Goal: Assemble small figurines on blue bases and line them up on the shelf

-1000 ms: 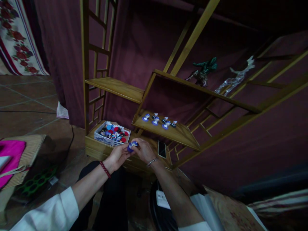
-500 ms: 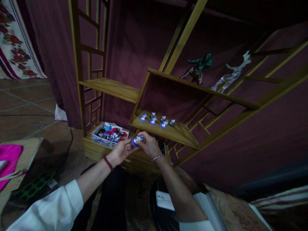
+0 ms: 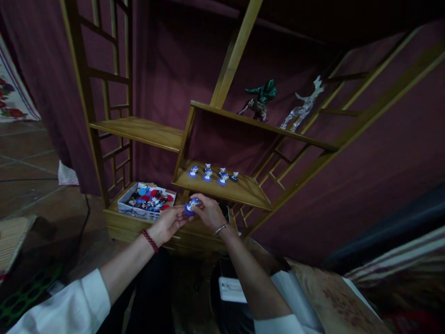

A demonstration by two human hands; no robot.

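A small white-and-purple figurine (image 3: 192, 206) on a round purple base is held between my hands, tilted, in front of the shelf. My right hand (image 3: 207, 212) pinches it from the right side. The fingers of my left hand (image 3: 170, 222) reach beneath and hold it by the base. Three similar purple-based figurines (image 3: 207, 176) stand in a front row on the low shelf (image 3: 243, 192). Behind them are three dark-based figurines (image 3: 221, 172). To the left, an open box (image 3: 139, 212) contains many jumbled figurines with red, blue and black parts.
On the upper shelf stand a green-and-brown statue (image 3: 260, 99) and a clear animal-shaped ornament (image 3: 302, 109). A wooden lattice frame (image 3: 78, 93) rises at the left. Below my right arm, a white device (image 3: 232, 290) lies on a black round surface.
The view has swung to the right, so the shelf and box appear further left. The figurine remains between both hands, its angle turned slightly.
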